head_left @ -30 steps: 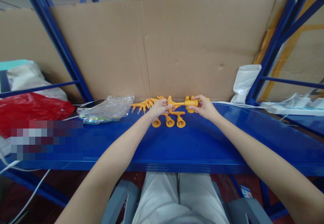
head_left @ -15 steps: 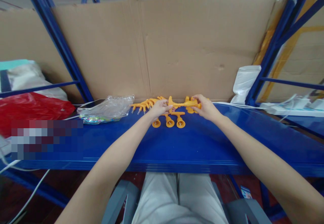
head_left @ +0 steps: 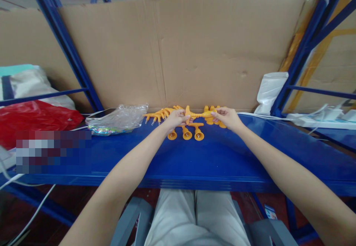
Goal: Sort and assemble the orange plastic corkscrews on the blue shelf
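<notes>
An orange plastic piece with a T-shaped end and a ribbed shaft (head_left: 198, 115) is stretched crosswise between my hands. My left hand (head_left: 178, 120) is closed round its T-shaped end. At the other end, my right hand (head_left: 226, 117) pinches it between thumb and fingers. Just below the hands, several orange T-handled parts with bell-shaped mouths (head_left: 187, 135) lie in a row, some metal showing inside. Beyond my left hand are orange parts with metal springs (head_left: 157, 114) at their tips. More orange pieces (head_left: 209, 120) lie behind and beside my right fingers, partly hidden.
A clear plastic bag (head_left: 119, 118) lies left of the parts, with a red bag (head_left: 39, 118) farther left. A cardboard sheet (head_left: 205, 53) stands behind the blue shelf (head_left: 194, 160). White cables, a white pouch (head_left: 271, 92) and a power strip (head_left: 319, 120) are at right.
My right hand has shifted slightly right and regripped the piece's end, its fingers now pointing more to the left. My left hand keeps its hold.
</notes>
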Demonstrator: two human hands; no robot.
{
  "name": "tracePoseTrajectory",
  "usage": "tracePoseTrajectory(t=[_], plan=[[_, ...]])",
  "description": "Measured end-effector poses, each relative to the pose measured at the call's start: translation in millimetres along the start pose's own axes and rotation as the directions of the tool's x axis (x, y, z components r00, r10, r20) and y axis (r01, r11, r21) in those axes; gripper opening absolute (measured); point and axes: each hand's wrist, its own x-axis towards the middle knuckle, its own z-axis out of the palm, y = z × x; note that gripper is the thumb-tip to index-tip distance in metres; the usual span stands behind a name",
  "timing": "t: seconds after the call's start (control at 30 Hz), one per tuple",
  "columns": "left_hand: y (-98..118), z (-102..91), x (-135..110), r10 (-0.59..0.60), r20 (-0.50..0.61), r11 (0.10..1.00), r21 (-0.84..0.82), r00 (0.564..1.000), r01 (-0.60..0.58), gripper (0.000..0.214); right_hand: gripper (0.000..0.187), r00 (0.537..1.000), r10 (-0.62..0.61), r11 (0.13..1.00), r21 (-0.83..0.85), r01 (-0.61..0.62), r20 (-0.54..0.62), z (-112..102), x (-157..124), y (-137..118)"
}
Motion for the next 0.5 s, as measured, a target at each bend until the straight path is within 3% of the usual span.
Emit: tracePoseTrajectory(t=[0.3,0.5], plan=[[3,1.9,-2,0.011,0.0,1.0,0.018,1.0,-0.011,0.011,0.05,0.973,0.228,0.974,0.008,-0.228,0.031,4,-6,-14],[4,3.5,-4,0.019,0.023,0.999,0.035,1.0,-0.02,0.01,0.042,0.949,0.309,0.948,0.063,-0.312,0.058,6,-12,-24]])
